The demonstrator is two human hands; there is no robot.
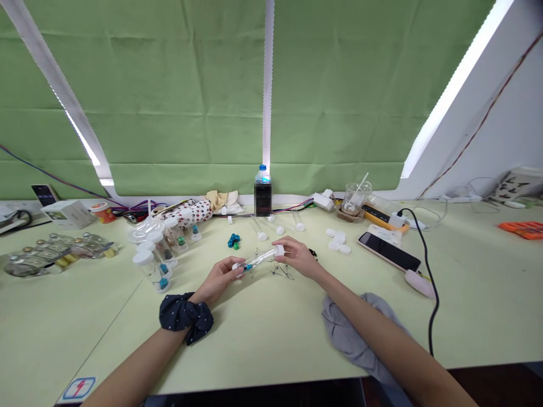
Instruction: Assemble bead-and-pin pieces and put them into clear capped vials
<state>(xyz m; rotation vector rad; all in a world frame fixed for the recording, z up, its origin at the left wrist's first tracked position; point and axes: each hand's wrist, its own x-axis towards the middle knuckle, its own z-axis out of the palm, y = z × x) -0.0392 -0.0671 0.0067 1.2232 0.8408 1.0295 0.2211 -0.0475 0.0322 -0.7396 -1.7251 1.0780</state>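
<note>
A clear plastic tube (263, 257) with white ends lies tilted between my hands, its right end higher. Something small and blue shows inside near its left end. My left hand (223, 278) grips that lower end, thumb and fingers closed around it. The fingers of my right hand (299, 257) pinch the white cap (279, 250) at the other end. Thin wire pieces (283, 272) lie on the table just beneath the tube. Beyond my left hand sits a small cluster of shiny blue and green balls (233, 241).
Capped clear jars (146, 259) holding blue or green pieces stand at left, with glass bottles (38, 257) farther left. Several white caps (337, 242), a phone (389, 252) and a black cable (431, 316) lie at right. A bottle (262, 176) stands behind.
</note>
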